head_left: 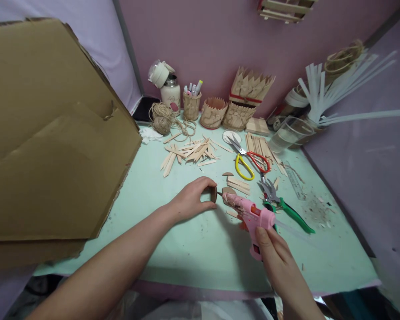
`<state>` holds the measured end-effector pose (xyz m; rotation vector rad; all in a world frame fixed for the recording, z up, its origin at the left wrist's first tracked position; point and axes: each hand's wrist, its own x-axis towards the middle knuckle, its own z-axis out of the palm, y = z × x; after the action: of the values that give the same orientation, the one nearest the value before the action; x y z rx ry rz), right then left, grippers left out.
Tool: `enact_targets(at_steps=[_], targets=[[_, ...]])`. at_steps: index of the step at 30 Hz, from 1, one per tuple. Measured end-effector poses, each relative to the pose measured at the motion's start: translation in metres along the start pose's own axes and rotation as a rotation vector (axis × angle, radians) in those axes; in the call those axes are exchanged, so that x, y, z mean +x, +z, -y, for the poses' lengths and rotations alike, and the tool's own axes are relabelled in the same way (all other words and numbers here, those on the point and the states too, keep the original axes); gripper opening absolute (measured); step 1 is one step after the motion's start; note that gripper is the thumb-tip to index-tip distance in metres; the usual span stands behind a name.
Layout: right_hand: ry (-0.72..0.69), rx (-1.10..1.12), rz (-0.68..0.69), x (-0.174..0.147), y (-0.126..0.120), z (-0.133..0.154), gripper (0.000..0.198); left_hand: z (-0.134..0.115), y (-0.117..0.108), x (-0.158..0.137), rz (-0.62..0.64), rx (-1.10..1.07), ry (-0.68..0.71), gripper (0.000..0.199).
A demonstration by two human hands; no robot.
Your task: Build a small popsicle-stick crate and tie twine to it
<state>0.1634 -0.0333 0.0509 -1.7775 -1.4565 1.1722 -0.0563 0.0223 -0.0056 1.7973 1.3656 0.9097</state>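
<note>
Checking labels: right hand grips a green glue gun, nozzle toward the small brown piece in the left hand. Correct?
Colour's wrong: the glue gun is pink, per the head view. The right hand grips it, nozzle toward the small brown piece in the left hand.

a mauve wall [200,44] rises behind a mint-green tabletop [176,260], between lilac side walls [366,173].

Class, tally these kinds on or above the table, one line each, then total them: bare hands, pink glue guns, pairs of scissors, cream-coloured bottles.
Bare left hand and bare right hand: 2
Pink plastic glue gun: 1
Metal scissors with one yellow and one red handle: 1
Cream-coloured round bottle: 1
Total: 5
</note>
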Motion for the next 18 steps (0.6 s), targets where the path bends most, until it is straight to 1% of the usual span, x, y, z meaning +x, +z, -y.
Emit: enact_targets(at_steps=[5,8,13,18], targets=[[0.042,0.05,-0.013,-0.0015,0.0021,0.0065,0.047,-0.0027,-0.0012,-0.0004,0.012,0.009,-0.008,0.04],[0.056,0.036,-0.017,-0.0023,0.0022,0.0085,0.047,-0.0029,-0.0014,-0.0005,0.007,0.014,-0.005,0.039],[0.019,-0.002,0.02,-0.0001,0.0015,0.0054,0.053,-0.0018,-0.0009,-0.001,0.008,0.02,-0.003,0.039],[0.01,-0.011,0.025,0.0029,0.001,0.0,0.055,-0.0038,-0.0011,-0.0008,0.011,0.021,-0.003,0.04]])
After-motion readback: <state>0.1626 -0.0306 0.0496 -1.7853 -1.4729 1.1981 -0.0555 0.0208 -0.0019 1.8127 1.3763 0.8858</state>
